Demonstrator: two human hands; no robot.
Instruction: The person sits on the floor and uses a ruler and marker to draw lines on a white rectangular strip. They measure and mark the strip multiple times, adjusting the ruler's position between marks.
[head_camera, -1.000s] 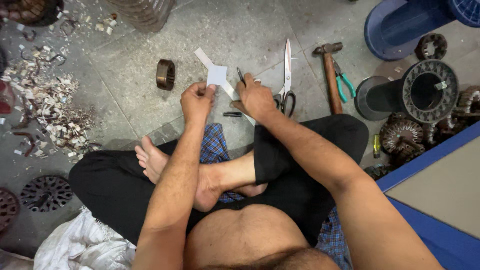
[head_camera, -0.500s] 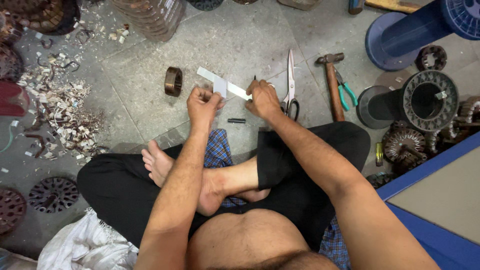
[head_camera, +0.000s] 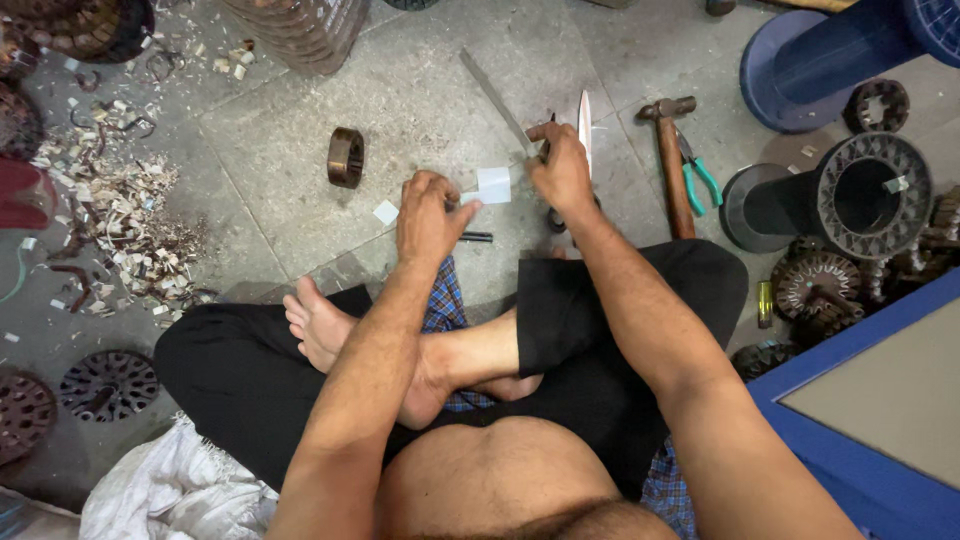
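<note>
I sit cross-legged on a concrete floor. My left hand (head_camera: 430, 212) pinches a small white paper piece (head_camera: 494, 185) at its left edge. My right hand (head_camera: 562, 168) sits just right of the paper and grips the near end of a long thin grey strip (head_camera: 495, 98), which slants away to the upper left. A second small white piece (head_camera: 386, 212) lies on the floor left of my left hand. A short black pen-like stick (head_camera: 476, 237) lies just below that hand.
Scissors (head_camera: 585, 125) lie behind my right hand, with a hammer (head_camera: 670, 170) and green-handled pliers (head_camera: 702, 182) to their right. A brown ring part (head_camera: 345, 157) lies at the left, beyond it a heap of scraps (head_camera: 120, 230). Black round motor parts (head_camera: 865, 195) and a blue bench (head_camera: 860, 400) stand at the right.
The strip was held level between both hands. Now only my right hand holds it, angled away to the upper left. My left hand has kept a small white piece.
</note>
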